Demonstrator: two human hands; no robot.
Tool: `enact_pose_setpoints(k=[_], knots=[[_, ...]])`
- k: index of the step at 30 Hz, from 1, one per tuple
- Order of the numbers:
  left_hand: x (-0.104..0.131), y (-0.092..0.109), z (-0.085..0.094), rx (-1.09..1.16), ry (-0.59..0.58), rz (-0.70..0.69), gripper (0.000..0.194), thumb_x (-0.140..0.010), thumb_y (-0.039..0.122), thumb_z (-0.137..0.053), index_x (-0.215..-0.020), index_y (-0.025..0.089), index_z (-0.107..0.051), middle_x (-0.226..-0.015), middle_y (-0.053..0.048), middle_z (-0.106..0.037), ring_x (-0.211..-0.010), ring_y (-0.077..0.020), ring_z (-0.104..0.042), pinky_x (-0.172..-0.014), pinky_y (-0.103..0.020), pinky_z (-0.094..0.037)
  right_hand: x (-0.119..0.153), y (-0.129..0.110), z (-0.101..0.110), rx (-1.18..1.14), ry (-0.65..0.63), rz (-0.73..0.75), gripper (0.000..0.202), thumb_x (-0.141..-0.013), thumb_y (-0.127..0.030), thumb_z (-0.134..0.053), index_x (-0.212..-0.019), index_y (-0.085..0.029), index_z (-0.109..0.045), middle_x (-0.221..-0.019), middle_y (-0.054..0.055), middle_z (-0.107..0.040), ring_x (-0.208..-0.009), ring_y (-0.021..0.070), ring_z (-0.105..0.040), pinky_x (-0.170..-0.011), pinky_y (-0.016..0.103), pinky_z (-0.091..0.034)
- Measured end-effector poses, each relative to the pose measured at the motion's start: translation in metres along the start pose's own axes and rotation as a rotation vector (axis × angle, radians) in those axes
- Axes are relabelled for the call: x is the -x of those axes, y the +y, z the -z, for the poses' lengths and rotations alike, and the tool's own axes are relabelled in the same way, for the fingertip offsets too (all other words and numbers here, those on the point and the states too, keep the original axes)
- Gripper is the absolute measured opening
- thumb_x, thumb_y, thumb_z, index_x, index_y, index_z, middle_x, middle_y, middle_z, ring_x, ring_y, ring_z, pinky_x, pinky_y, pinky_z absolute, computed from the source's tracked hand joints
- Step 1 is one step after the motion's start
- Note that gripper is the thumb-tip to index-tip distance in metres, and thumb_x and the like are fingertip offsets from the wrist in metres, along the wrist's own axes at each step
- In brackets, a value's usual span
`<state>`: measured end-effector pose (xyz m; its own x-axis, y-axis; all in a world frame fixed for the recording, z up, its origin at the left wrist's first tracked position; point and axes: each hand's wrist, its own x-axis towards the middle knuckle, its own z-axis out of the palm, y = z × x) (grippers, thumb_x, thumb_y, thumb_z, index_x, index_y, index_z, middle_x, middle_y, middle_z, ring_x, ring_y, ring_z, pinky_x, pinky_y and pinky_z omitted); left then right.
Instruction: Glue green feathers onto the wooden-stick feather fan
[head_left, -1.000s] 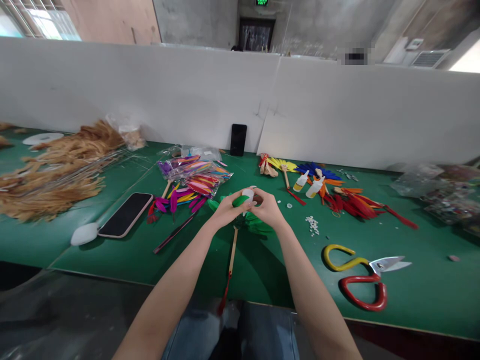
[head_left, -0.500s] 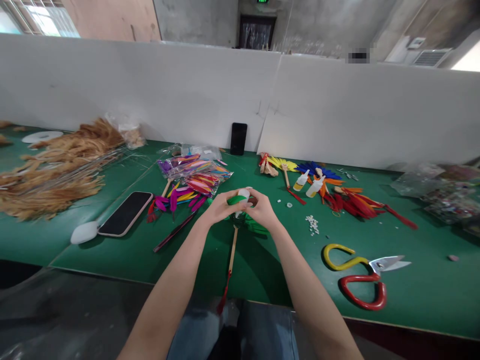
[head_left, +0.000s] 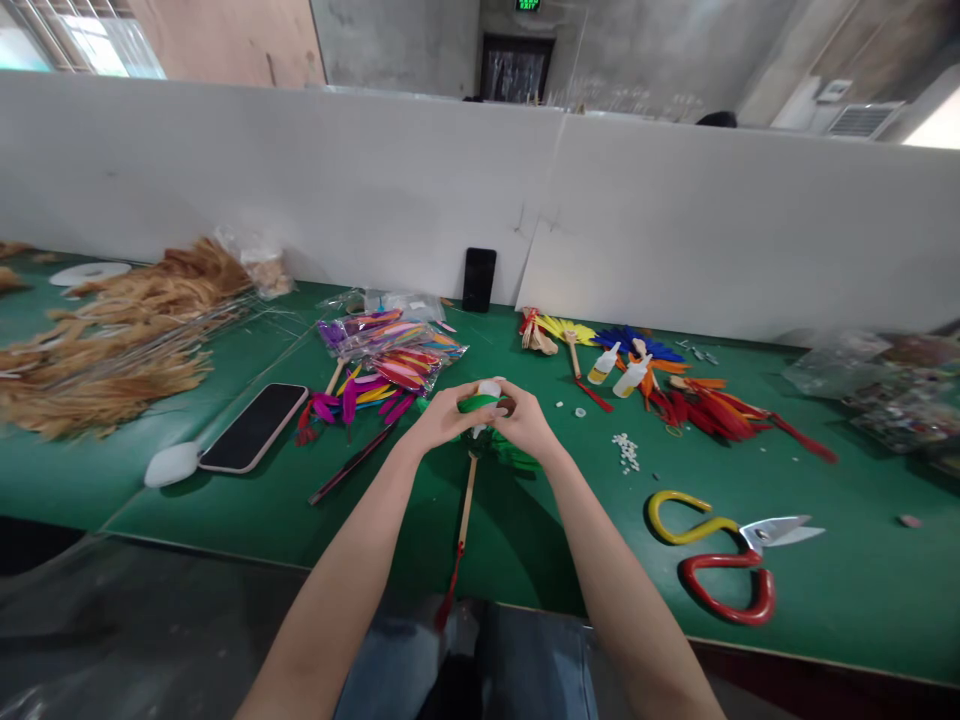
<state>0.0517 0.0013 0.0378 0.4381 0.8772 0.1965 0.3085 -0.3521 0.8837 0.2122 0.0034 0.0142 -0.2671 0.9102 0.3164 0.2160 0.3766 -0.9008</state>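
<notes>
In the middle of the table, my left hand [head_left: 441, 416] and my right hand [head_left: 526, 416] meet with fingers curled round a small white object [head_left: 491, 388]. A green strip [head_left: 475, 403] shows between the fingers of my left hand; I cannot make out what kind of thing it is. Beneath the hands lies a green feather fan [head_left: 514, 452], mostly covered by them. Its wooden handle [head_left: 467, 500] points toward me and ends in a red tassel [head_left: 448, 600] hanging over the table edge.
Scissors [head_left: 750, 537] and small white beads [head_left: 626, 453] lie to the right. Behind them are glue bottles [head_left: 632, 376] and red feathers [head_left: 712, 415]. On the left are a phone [head_left: 255, 428], a pen [head_left: 352, 463], bagged feathers [head_left: 405, 365] and tan fibre bundles [head_left: 150, 340]. Another phone [head_left: 478, 280] leans on the white partition [head_left: 300, 180].
The view has shifted very slightly. Both hands stay together over the fan, with only a tiny change in the fingers.
</notes>
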Motion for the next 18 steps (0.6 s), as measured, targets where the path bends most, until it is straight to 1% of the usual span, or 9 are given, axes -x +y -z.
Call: enact_pose_setpoints(k=[5,8,10,11,14,15,16,17,18], knots=[[0.0,0.0,-0.001,0.015,-0.019,0.024,0.059,-0.076,0.046,-0.059,-0.126,0.016,-0.052,-0.12,-0.006,-0.062,-0.11,-0.0261,-0.055,-0.089,-0.03,-0.044,0.0,0.001,0.0,0.001,-0.01,-0.023,0.032,-0.065,-0.013,-0.053,-0.097,-0.016,-0.057,-0.085,0.003,-0.064,-0.069,0.0151,-0.061,-0.059,0.024,-0.05],[-0.002,0.003,0.002,0.022,-0.022,0.029,0.059,-0.077,0.045,-0.058,-0.129,0.02,-0.049,-0.124,-0.005,-0.059,-0.113,-0.0244,-0.054,-0.09,-0.03,-0.045,0.0,-0.002,0.0,0.0,-0.019,-0.043,0.025,-0.068,-0.018,-0.057,-0.093,-0.017,-0.056,-0.082,0.002,-0.064,-0.066,0.0151,-0.061,-0.057,0.024,-0.05],[-0.002,0.006,0.006,0.006,0.027,0.024,0.056,-0.078,0.044,-0.057,-0.129,0.022,-0.048,-0.123,-0.004,-0.06,-0.114,-0.0225,-0.054,-0.092,-0.03,-0.044,0.001,-0.005,-0.001,0.0,-0.033,-0.053,0.024,-0.07,-0.025,-0.062,-0.092,-0.017,-0.056,-0.08,0.002,-0.064,-0.066,0.016,-0.062,-0.058,0.026,-0.051],[0.001,0.008,0.008,-0.012,0.088,0.016,0.052,-0.08,0.043,-0.055,-0.127,0.021,-0.05,-0.121,-0.004,-0.061,-0.114,-0.0216,-0.054,-0.093,-0.03,-0.044,0.002,-0.007,-0.001,0.001,-0.04,-0.056,0.025,-0.07,-0.029,-0.064,-0.091,-0.018,-0.055,-0.079,0.002,-0.064,-0.066,0.0165,-0.063,-0.058,0.026,-0.052],[0.023,0.015,0.008,-0.112,0.361,-0.011,0.037,-0.088,0.036,-0.044,-0.117,0.017,-0.058,-0.11,-0.006,-0.068,-0.11,-0.0195,-0.057,-0.094,-0.029,-0.043,0.003,-0.012,-0.002,0.022,-0.041,-0.069,0.028,-0.07,-0.038,-0.067,-0.086,-0.019,-0.054,-0.077,0.001,-0.064,-0.067,0.0179,-0.064,-0.058,0.027,-0.052],[0.035,0.017,0.004,-0.167,0.417,-0.008,0.035,-0.09,0.032,-0.041,-0.116,0.016,-0.058,-0.105,-0.006,-0.069,-0.106,-0.0191,-0.06,-0.092,-0.029,-0.045,0.003,-0.013,-0.002,0.034,-0.032,-0.075,0.029,-0.07,-0.04,-0.067,-0.084,-0.019,-0.054,-0.076,0.002,-0.064,-0.067,0.0182,-0.064,-0.058,0.028,-0.052],[0.049,0.018,-0.001,-0.24,0.436,0.013,0.034,-0.09,0.027,-0.04,-0.118,0.017,-0.057,-0.105,-0.005,-0.07,-0.102,-0.019,-0.062,-0.089,-0.028,-0.047,0.004,-0.014,-0.002,0.044,-0.023,-0.08,0.03,-0.07,-0.041,-0.068,-0.083,-0.018,-0.054,-0.075,0.002,-0.064,-0.067,0.0186,-0.064,-0.058,0.028,-0.052],[0.064,0.019,-0.008,-0.328,0.419,0.041,0.035,-0.089,0.023,-0.04,-0.12,0.018,-0.055,-0.105,-0.005,-0.07,-0.099,-0.0191,-0.064,-0.086,-0.028,-0.049,0.004,-0.015,-0.001,0.049,-0.016,-0.083,0.03,-0.07,-0.042,-0.067,-0.083,-0.018,-0.054,-0.075,0.002,-0.064,-0.067,0.0189,-0.064,-0.058,0.028,-0.052],[0.079,0.019,-0.015,-0.413,0.369,0.063,0.038,-0.087,0.018,-0.041,-0.122,0.019,-0.054,-0.108,-0.005,-0.069,-0.097,-0.0194,-0.065,-0.084,-0.028,-0.049,0.004,-0.016,-0.001,0.049,-0.012,-0.085,0.03,-0.07,-0.042,-0.067,-0.083,-0.018,-0.054,-0.076,0.002,-0.065,-0.068,0.0191,-0.065,-0.058,0.028,-0.052]])
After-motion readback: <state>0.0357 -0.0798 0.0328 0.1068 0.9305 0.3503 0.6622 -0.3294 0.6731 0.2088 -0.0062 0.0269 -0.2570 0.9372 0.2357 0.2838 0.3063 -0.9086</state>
